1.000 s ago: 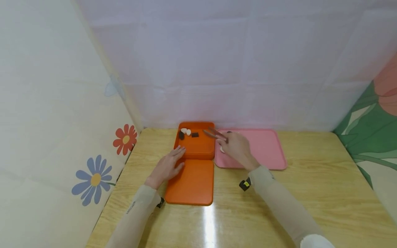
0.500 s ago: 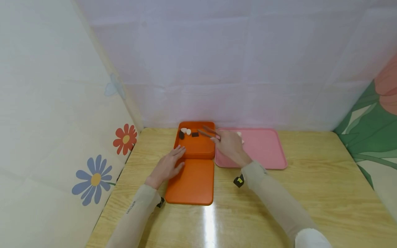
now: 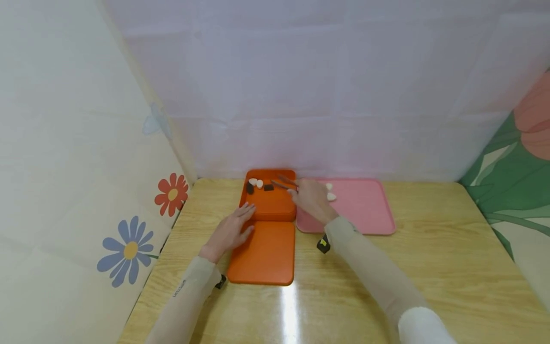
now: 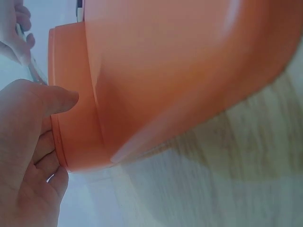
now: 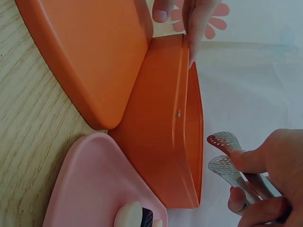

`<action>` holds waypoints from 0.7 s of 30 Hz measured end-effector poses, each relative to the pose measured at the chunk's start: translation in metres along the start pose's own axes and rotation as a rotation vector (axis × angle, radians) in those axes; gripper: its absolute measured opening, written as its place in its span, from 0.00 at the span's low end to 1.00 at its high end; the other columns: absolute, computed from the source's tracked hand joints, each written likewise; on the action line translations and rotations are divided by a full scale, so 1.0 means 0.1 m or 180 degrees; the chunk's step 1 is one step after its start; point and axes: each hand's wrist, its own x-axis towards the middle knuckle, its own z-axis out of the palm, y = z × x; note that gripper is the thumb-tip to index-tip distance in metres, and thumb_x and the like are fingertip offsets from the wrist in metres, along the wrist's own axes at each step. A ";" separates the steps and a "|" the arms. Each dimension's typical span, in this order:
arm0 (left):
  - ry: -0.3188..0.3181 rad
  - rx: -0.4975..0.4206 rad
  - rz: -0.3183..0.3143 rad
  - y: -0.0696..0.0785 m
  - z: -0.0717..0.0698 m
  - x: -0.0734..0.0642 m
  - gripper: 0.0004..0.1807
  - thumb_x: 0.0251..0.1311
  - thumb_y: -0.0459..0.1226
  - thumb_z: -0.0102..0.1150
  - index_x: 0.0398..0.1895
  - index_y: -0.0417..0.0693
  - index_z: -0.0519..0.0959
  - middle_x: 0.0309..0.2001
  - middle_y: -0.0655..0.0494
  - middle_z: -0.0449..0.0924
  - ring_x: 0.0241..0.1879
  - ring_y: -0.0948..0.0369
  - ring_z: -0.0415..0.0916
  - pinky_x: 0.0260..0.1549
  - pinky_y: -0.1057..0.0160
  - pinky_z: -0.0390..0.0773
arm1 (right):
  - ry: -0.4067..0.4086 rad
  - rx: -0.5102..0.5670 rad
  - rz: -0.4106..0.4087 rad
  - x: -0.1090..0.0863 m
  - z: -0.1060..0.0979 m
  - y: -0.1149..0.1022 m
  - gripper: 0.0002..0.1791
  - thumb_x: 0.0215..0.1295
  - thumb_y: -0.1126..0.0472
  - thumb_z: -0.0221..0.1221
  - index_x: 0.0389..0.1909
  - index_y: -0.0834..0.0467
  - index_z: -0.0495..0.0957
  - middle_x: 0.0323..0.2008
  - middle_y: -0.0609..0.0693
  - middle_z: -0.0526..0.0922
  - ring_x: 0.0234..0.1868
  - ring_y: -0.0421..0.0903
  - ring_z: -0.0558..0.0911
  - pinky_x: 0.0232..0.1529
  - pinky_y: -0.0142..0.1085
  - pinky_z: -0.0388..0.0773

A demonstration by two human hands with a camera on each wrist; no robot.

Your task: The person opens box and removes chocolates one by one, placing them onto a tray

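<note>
Metal tongs with perforated ends are gripped in my right hand. Their tips stand apart, with nothing seen between them, over the right part of the open orange box. Inside the box, toward the back left, lie white pieces and dark pieces. My left hand rests at the box's front left edge. In the left wrist view its thumb lies along the box's outer wall, and the other fingers are partly hidden behind the rim.
The flat orange lid lies on the table in front of the box. A pink tray stands to the right, holding white pieces and, in the right wrist view, a black piece. A cloth wall rises behind.
My right hand has moved left with the tongs, from above the pink tray's left side to over the box. White pieces on the tray have come into sight. My left hand stays put.
</note>
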 end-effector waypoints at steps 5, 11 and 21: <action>-0.0039 0.0014 -0.0032 0.01 -0.01 0.00 0.35 0.72 0.37 0.68 0.78 0.37 0.70 0.77 0.41 0.71 0.79 0.43 0.65 0.73 0.40 0.71 | -0.0119 -0.0045 -0.0012 0.05 0.04 0.00 0.17 0.77 0.45 0.63 0.47 0.55 0.88 0.23 0.49 0.79 0.15 0.40 0.68 0.12 0.30 0.62; -0.0051 0.0011 -0.0041 0.02 -0.01 0.01 0.35 0.72 0.37 0.68 0.78 0.37 0.70 0.77 0.41 0.71 0.79 0.43 0.64 0.73 0.40 0.71 | -0.0228 -0.0192 -0.0026 0.13 0.13 -0.01 0.18 0.79 0.44 0.61 0.48 0.55 0.86 0.22 0.48 0.78 0.15 0.40 0.69 0.13 0.33 0.62; -0.0081 0.0032 -0.0077 0.03 -0.03 0.00 0.35 0.72 0.38 0.68 0.78 0.37 0.70 0.78 0.41 0.70 0.80 0.43 0.64 0.73 0.40 0.71 | -0.0267 -0.0656 -0.0092 0.22 0.28 -0.01 0.21 0.77 0.44 0.63 0.30 0.55 0.82 0.14 0.46 0.72 0.11 0.39 0.65 0.11 0.34 0.61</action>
